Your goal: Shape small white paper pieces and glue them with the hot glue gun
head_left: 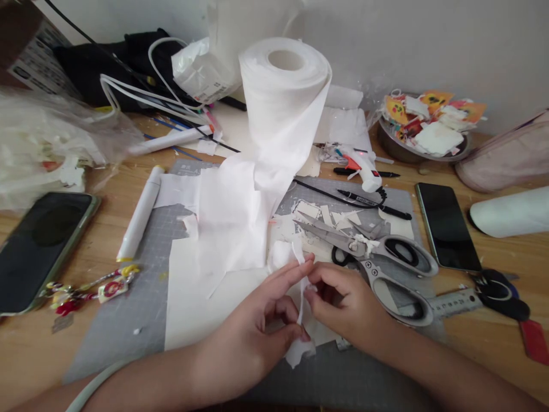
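Two hands meet low centre, fingertips nearly touching. Both are clamped on one thin paper strip (301, 306). The left hand (257, 326) pinches its lower part w/ thumb and curled fingers, index stretched up along it. The right hand (343, 303) nips it mid-length w/ thumb and forefinger. The strip hangs just above the cutting mat (128, 320). Its long axis runs near-upright in view: top end points away from the person toward the tissue roll (283, 86), ragged bottom end points back at the person.

Room to move:
- L of the hands a flat white sheet (193, 303) and bare grey mat lie open.
- Near side, under the wrists, is bare mat too.
- R side is tight. The scissors (377, 257) lie just beside the right hand, blades pointing up-left, and a steel ruler (454, 300) lies past the handles at the mat's R edge.
- Ahead, the roll's loose tail drapes down onto the mat, close to the fingertips.

Count:
- 1 roll
- 1 pr grey scissors
- 1 ruler
- 1 glue gun (364, 169)
- 2 black pens, near pen (373, 203) and far pen (364, 173)
- 1 white tube (139, 214) along the mat's L edge
- 2 phones, both screen-up and dark: left phone (38, 246) and right phone (448, 226), each well apart from the hands
- 1 metal bowl (386, 143) of scraps at the back R
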`<move>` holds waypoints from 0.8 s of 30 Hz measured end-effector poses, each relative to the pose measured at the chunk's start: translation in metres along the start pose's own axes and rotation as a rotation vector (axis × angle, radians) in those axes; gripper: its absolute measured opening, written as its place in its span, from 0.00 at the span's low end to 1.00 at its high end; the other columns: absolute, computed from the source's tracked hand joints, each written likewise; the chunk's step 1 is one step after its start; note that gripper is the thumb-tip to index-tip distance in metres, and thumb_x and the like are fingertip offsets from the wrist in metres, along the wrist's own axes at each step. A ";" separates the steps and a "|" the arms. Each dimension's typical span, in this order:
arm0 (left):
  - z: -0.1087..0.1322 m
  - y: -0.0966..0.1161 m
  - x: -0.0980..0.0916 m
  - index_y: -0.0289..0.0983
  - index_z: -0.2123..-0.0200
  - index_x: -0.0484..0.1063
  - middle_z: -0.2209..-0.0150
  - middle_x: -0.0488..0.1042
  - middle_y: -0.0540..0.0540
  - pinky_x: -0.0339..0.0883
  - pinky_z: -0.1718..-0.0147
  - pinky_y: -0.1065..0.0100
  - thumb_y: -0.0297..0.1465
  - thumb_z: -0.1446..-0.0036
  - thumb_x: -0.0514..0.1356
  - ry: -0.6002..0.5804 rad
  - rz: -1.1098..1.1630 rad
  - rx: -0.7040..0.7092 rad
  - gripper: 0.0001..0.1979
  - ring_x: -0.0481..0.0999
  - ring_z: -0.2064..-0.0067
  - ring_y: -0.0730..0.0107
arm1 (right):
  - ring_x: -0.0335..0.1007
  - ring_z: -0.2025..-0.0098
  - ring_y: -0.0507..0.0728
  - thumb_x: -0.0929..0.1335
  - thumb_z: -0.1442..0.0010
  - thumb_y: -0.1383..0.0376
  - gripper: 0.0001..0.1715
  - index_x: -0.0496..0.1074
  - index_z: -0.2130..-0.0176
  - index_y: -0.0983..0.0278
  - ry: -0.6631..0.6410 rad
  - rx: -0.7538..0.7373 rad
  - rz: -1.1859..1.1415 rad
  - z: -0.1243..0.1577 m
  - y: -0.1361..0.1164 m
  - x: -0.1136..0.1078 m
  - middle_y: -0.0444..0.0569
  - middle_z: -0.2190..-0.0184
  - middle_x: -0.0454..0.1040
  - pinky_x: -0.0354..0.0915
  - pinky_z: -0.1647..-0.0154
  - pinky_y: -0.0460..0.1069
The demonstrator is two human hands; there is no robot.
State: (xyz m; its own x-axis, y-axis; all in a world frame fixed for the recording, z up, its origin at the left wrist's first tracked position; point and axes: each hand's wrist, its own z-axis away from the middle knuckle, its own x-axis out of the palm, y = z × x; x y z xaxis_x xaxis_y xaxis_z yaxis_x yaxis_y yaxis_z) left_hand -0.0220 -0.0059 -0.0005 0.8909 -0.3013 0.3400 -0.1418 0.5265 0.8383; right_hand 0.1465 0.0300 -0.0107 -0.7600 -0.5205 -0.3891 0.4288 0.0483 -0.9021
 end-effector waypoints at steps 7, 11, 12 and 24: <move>-0.001 -0.006 -0.003 0.59 0.44 0.59 0.35 0.48 0.51 0.66 0.68 0.73 0.17 0.49 0.55 -0.003 0.012 0.069 0.35 0.68 0.70 0.82 | 0.57 0.77 0.47 0.63 0.46 0.72 0.05 0.64 0.74 0.64 0.031 -0.003 0.035 -0.002 -0.001 -0.004 0.40 0.79 0.61 0.55 0.78 0.42; -0.001 -0.004 -0.004 0.59 0.45 0.59 0.36 0.49 0.51 0.66 0.67 0.74 0.16 0.48 0.55 -0.009 -0.004 0.086 0.35 0.67 0.70 0.83 | 0.58 0.77 0.48 0.64 0.47 0.72 0.05 0.66 0.74 0.65 0.043 0.019 0.046 -0.002 -0.002 -0.004 0.41 0.79 0.63 0.55 0.78 0.42; -0.002 -0.003 -0.004 0.59 0.45 0.59 0.36 0.50 0.52 0.66 0.68 0.74 0.16 0.49 0.55 -0.010 -0.012 0.089 0.35 0.66 0.70 0.83 | 0.58 0.77 0.48 0.64 0.47 0.73 0.05 0.66 0.74 0.65 0.049 0.023 0.044 -0.002 -0.002 -0.003 0.41 0.78 0.63 0.55 0.77 0.42; 0.004 0.005 0.000 0.47 0.39 0.51 0.39 0.55 0.41 0.66 0.68 0.72 0.20 0.49 0.53 -0.123 -0.184 -0.005 0.35 0.68 0.68 0.78 | 0.58 0.82 0.47 0.62 0.49 0.74 0.07 0.66 0.75 0.64 0.120 0.091 -0.070 -0.006 -0.003 -0.005 0.39 0.82 0.63 0.57 0.79 0.42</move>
State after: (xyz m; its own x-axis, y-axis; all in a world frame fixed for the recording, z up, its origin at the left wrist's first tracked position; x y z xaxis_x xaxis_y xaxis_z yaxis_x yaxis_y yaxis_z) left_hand -0.0245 -0.0065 0.0053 0.8422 -0.4870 0.2314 0.0203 0.4574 0.8890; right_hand 0.1457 0.0377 -0.0075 -0.8401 -0.4142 -0.3504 0.4110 -0.0644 -0.9094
